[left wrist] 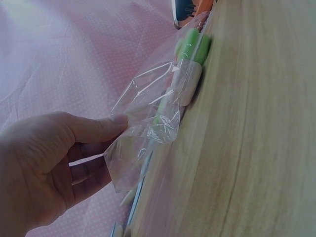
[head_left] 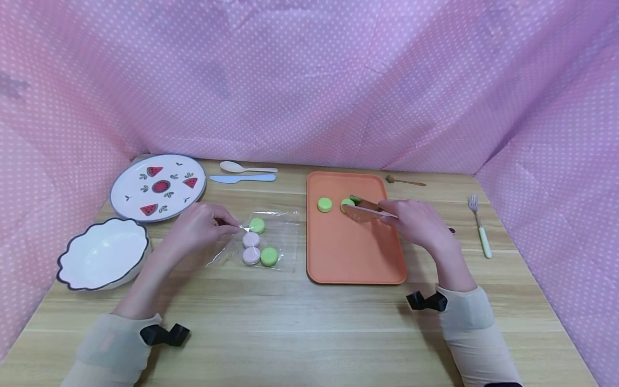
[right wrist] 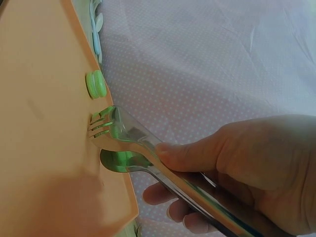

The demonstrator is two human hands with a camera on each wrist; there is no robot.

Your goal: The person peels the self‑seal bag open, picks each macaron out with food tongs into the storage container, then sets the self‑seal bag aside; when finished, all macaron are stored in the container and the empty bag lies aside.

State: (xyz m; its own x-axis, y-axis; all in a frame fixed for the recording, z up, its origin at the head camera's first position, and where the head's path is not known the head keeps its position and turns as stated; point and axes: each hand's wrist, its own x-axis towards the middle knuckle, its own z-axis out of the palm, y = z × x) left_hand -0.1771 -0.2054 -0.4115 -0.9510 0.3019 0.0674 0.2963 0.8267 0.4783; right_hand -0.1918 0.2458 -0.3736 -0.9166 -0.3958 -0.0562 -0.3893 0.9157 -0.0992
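On the left, my left hand [head_left: 200,228] pinches the edge of a clear plastic bag [left wrist: 148,98] between thumb and fingers. Inside the bag lie two green macarons [head_left: 269,256] and two pale lilac macarons [head_left: 251,239]. My right hand [head_left: 420,226] grips metal serving tongs [right wrist: 143,150] with one fork-shaped end and one spoon-shaped end. Between the tong ends is a green macaron [head_left: 347,203], at the upper part of the orange tray [head_left: 355,258]; whether it touches the tray is unclear. Another green macaron [head_left: 324,204] sits on the tray just left of it.
At the left stand a watermelon-patterned plate [head_left: 130,185] and a white scalloped bowl [head_left: 103,252]. A pale spoon [head_left: 234,167] and a blue knife [head_left: 246,178] lie behind the bag. Beyond the tray is a small brown spoon [head_left: 406,181]; a fork [head_left: 480,226] lies far right.
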